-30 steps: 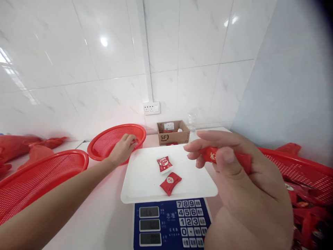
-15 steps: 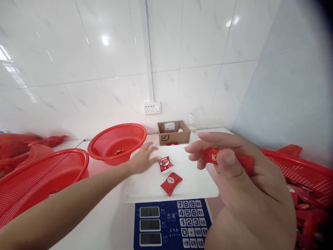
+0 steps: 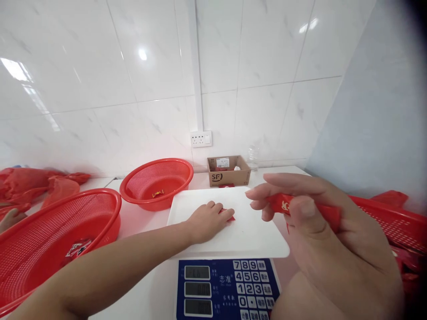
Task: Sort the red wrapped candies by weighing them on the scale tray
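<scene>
Here, white tray, tiled wall behind

Bright, even light; glossy wall tiles throw back a round glare spot and, at left, slanting streaks. Shadows on the surface are soft. The right hand, nearest the lens, looks slightly blurred, and the right edge darkens (blackest up top).
</scene>
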`<state>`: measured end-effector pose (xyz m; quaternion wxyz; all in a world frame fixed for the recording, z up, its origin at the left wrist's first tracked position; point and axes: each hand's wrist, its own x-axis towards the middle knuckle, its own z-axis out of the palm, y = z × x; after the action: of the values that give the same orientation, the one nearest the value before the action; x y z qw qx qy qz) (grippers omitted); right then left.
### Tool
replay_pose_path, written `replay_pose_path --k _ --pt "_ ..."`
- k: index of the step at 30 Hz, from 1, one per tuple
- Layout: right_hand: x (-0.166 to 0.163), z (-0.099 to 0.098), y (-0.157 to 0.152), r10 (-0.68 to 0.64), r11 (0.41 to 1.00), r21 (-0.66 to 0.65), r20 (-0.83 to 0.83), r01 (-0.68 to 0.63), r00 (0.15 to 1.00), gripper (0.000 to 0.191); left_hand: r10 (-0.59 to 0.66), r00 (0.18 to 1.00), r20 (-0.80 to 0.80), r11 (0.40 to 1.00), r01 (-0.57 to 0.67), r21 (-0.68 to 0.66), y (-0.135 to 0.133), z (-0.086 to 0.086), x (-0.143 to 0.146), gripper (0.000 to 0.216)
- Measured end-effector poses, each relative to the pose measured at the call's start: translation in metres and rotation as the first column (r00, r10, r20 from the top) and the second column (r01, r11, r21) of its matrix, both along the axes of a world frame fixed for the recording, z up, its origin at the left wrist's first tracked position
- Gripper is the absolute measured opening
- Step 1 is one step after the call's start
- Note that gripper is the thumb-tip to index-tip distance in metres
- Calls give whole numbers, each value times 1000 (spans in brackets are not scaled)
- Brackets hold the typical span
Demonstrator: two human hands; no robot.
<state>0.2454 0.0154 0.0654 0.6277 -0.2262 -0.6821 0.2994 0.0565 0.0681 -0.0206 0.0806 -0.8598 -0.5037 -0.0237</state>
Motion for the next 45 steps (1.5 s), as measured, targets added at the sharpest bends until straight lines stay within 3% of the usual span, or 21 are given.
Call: replay_pose_path --k 6,10,18,23,27,30,32,34,36,37,39,42,45 --pt "2 0 -2 4 1000 -13 -8 -4 1000 20 92 995 -28 995 -93 -44 9 11 -17 37" --pt "1 -1 -2 6 1000 -18 -16 -6 1000 20 188 981 56 982 -188 -16 10 27 -40 40" --pt "0 -1 -1 21 1000 -5 -30 -21 999 19 460 869 182 865 -485 129 26 70 -127 44" --pt "-2 -1 2 41 999 23 -3 -41 999 21 597 794 113 778 -607 163 29 66 -175 50" --pt "-4 -3 4 47 999 26 35 -48 998 21 674 723 153 725 -687 50 26 55 -189 53" --pt "-7 -3 5 68 997 27 80 -70 994 25 650 705 286 737 -676 -9 18 55 -170 54" --pt "-11 -3 6 101 994 19 127 -104 987 29 567 681 463 784 -619 -48 7 60 -139 50" --pt "-17 -4 8 140 990 -8 160 -141 977 33 395 632 667 883 -460 -88 -11 67 -99 44" --pt "-25 -6 9 185 983 -37 168 -181 968 37 187 553 812 976 -195 -93 -35 74 -58 40" --pt "-29 -7 9 207 978 -46 167 -202 964 38 93 512 854 996 -62 -71 -47 76 -39 38" --pt "-37 -9 9 242 970 -59 170 -235 955 39 -1 409 913 997 68 -30 -68 77 -11 32" --pt "-47 -11 9 267 963 -85 195 -255 944 39 -12 234 972 997 71 -5 -87 73 7 22" --pt "-54 -11 9 271 962 -96 197 -256 942 35 -24 135 991 999 -31 28 -93 67 3 19"
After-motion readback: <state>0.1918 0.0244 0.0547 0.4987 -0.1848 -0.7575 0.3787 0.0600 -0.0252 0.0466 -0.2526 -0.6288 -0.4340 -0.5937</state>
